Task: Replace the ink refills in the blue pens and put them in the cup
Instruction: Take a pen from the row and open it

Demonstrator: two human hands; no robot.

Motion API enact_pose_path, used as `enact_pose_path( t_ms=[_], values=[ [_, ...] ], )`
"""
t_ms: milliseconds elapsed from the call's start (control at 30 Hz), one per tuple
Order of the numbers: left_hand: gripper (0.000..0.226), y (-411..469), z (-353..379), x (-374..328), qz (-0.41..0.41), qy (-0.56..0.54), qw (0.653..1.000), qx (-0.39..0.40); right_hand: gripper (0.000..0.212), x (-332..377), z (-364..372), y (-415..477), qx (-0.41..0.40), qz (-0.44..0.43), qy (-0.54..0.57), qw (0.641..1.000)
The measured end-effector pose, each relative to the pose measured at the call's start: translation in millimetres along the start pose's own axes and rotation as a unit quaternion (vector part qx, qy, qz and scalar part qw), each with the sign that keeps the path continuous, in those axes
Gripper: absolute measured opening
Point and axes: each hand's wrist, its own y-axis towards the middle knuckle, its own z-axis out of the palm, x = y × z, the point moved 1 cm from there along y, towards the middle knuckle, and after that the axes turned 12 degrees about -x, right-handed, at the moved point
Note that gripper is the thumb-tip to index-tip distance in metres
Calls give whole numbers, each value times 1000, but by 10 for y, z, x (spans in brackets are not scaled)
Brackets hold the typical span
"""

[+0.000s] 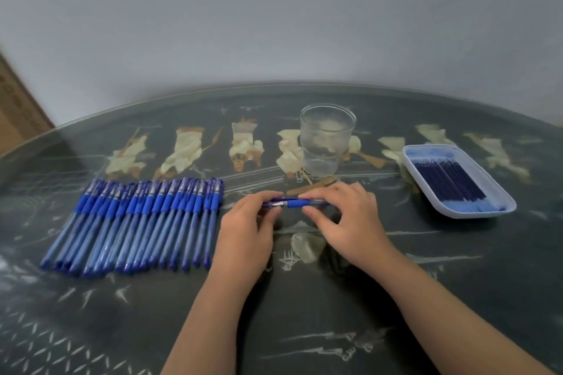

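One blue pen [293, 203] lies level between my hands, just above the table's middle. My left hand [248, 233] pinches its capped left end. My right hand [347, 219] grips the barrel at the right, fingers curled over it. Several more blue pens [138, 222] lie side by side in a row at the left. An empty clear glass cup [326, 138] stands upright beyond my hands. A pale plastic tray [502, 196] at the right holds several dark blue refills [447, 179].
The dark round table [304, 313] has a glass top over a painted pattern. Its far edge meets a plain grey wall. A brown cardboard box [18, 113] shows at the far left, off the table.
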Motion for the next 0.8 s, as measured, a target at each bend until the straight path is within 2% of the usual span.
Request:
enact_pose_path(
  t_ms=[133, 400, 600, 800],
  values=[
    [31, -41, -14, -3, -4, -37, 999, -12, 24, -35, 43, -24, -15, -3, 45, 999],
    [22, -26, 7, -9, 15, -42, 999, 3, 26, -50, 5, -26, -48, -13, 59, 997],
    [22, -13, 1, -12, 36, -55, 998, 7, 21, -32, -24, -3, -24, -16, 66, 997],
    [8, -27, 9, -6, 61, -17, 998, 1, 19, 7, -21, -11, -30, -2, 89, 996]
  ],
)
